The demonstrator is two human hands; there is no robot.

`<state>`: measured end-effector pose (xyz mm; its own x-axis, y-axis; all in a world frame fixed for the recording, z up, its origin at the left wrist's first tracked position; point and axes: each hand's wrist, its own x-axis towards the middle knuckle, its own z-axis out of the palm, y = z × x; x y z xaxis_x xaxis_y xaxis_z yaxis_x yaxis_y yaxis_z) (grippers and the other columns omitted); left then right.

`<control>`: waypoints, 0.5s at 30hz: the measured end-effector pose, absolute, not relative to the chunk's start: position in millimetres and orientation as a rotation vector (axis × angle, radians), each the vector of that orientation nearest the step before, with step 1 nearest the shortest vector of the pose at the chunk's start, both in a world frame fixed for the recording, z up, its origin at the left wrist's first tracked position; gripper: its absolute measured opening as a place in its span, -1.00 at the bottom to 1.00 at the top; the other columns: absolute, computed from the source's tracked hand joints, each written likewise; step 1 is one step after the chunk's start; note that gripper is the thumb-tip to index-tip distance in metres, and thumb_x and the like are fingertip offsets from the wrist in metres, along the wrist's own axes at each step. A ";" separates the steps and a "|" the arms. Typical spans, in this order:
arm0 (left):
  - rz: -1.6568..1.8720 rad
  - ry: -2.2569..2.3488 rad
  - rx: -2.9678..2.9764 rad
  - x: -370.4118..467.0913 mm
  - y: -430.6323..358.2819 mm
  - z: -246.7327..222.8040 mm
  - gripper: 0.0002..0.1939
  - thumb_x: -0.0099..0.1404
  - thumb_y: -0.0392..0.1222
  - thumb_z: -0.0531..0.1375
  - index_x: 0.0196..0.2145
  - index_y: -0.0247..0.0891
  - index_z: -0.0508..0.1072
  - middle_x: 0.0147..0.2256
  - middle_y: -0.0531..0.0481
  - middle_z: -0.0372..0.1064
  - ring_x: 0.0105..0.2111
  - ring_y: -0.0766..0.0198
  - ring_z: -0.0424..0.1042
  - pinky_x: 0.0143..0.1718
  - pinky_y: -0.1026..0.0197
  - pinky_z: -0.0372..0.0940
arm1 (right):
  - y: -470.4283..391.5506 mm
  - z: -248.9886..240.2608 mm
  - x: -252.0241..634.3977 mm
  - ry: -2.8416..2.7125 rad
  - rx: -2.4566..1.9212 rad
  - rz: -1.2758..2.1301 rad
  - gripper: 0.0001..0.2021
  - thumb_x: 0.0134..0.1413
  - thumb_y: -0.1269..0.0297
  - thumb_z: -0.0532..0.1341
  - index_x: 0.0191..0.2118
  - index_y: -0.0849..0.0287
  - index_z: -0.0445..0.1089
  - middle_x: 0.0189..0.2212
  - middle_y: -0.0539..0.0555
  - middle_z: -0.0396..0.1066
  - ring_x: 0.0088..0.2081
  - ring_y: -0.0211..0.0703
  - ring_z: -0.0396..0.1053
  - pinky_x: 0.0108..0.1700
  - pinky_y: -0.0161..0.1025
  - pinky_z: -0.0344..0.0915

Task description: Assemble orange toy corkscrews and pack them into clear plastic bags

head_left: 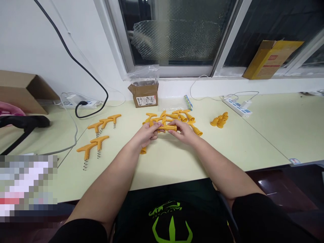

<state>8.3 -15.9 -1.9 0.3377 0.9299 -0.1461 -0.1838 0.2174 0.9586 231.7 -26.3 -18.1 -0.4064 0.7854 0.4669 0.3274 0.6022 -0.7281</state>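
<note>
Between my two hands, over the middle of the table, is a yellow corkscrew [169, 128] lying sideways with a ribbed cover around its screw. My left hand [148, 135] is closed on the handle end. The fingers of my right hand [186, 132] pinch the cover's wider end. Just behind and partly hidden by my hands lies a pile of covered yellow corkscrews [182, 116]. Off to the left, several corkscrews [86, 151] lie with bare metal spirals. Several loose yellow covers [220, 120] stand clustered to the right.
An open brown carton [144, 95] and a clear plastic bag [172, 104] sit against the wall. Power strips lie at the left [88, 104] and right [237, 106]. A black cable [73, 55] hangs down at the left. A larger cardboard box [22, 89] is at the far left.
</note>
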 end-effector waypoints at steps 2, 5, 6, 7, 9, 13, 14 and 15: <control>0.885 0.926 0.954 7.3 -16.6 3.7 -0.65 0.19 -0.01 0.42 -0.26 -0.32 0.48 -0.42 -0.08 0.43 -0.67 0.61 -0.09 -0.65 0.45 -0.16 | -24.4 -18.8 232.6 -2.055 -0.810 0.544 -0.72 0.31 0.08 0.22 0.01 0.13 0.40 -0.11 0.17 0.49 -0.21 -0.07 0.43 -0.15 -0.10 0.38; 0.804 0.939 0.824 5.2 -17.0 10.3 -0.66 0.16 -0.09 0.45 -0.23 -0.32 0.48 -0.37 -0.12 0.47 -0.68 0.64 -0.07 -0.66 0.48 -0.18 | -22.6 -17.8 232.7 -2.133 -0.714 0.379 -0.77 0.35 0.15 0.19 0.00 0.13 0.42 -0.16 0.18 0.50 -0.13 0.00 0.44 -0.06 -0.03 0.40; 0.781 0.937 0.806 4.6 -17.1 11.5 -0.66 0.15 -0.10 0.45 -0.23 -0.32 0.48 -0.38 -0.11 0.46 -0.68 0.64 -0.07 -0.66 0.49 -0.18 | -22.3 -17.4 232.6 -2.150 -0.692 0.359 -0.78 0.36 0.16 0.18 -0.01 0.12 0.43 -0.17 0.19 0.50 -0.11 0.01 0.45 -0.04 -0.01 0.40; 0.771 0.934 0.806 4.2 -17.4 12.1 -0.67 0.15 -0.10 0.45 -0.22 -0.32 0.49 -0.38 -0.10 0.46 -0.68 0.64 -0.07 -0.67 0.49 -0.18 | -22.2 -17.1 232.5 -2.155 -0.680 0.352 -0.79 0.37 0.17 0.17 -0.02 0.12 0.43 -0.18 0.19 0.50 -0.11 0.02 0.45 -0.04 0.00 0.41; 0.797 0.926 0.866 4.1 -18.6 11.5 -0.67 0.17 -0.07 0.44 -0.24 -0.33 0.49 -0.39 -0.09 0.46 -0.68 0.64 -0.07 -0.67 0.47 -0.18 | -22.4 -17.3 232.6 -2.124 -0.693 0.370 -0.80 0.35 0.15 0.20 -0.05 0.11 0.44 -0.18 0.18 0.50 -0.12 0.02 0.46 -0.04 0.00 0.42; 0.927 0.910 1.080 5.7 -21.5 7.6 -0.63 0.17 0.02 0.43 -0.34 -0.32 0.43 -0.48 -0.02 0.41 -0.69 0.60 -0.04 -0.66 0.40 -0.13 | -24.0 -20.1 232.1 -1.985 -0.764 0.539 -0.74 0.25 0.06 0.30 -0.09 0.11 0.45 -0.16 0.17 0.52 -0.11 0.01 0.49 -0.06 -0.02 0.44; 0.941 0.906 1.116 5.9 -21.9 6.9 -0.61 0.16 0.03 0.44 -0.35 -0.31 0.41 -0.50 0.01 0.39 -0.69 0.59 -0.03 -0.65 0.38 -0.12 | -24.9 -20.6 231.4 -1.953 -0.771 0.595 -0.73 0.23 0.05 0.31 -0.09 0.11 0.44 -0.16 0.16 0.52 -0.12 0.00 0.49 -0.08 -0.04 0.44; 0.947 0.900 1.144 5.9 -22.3 6.6 -0.60 0.16 0.05 0.44 -0.36 -0.30 0.39 -0.51 0.03 0.38 -0.69 0.58 -0.04 -0.65 0.37 -0.12 | -26.1 -20.6 230.6 -1.924 -0.772 0.649 -0.72 0.21 0.04 0.32 -0.10 0.11 0.44 -0.17 0.15 0.51 -0.14 -0.01 0.49 -0.10 -0.06 0.44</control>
<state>5.9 -22.3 6.6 0.3406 0.9357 -0.0924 -0.1399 0.1476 0.9791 230.6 -26.1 -20.6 -0.3682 0.7390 0.5642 0.2466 0.6627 -0.7071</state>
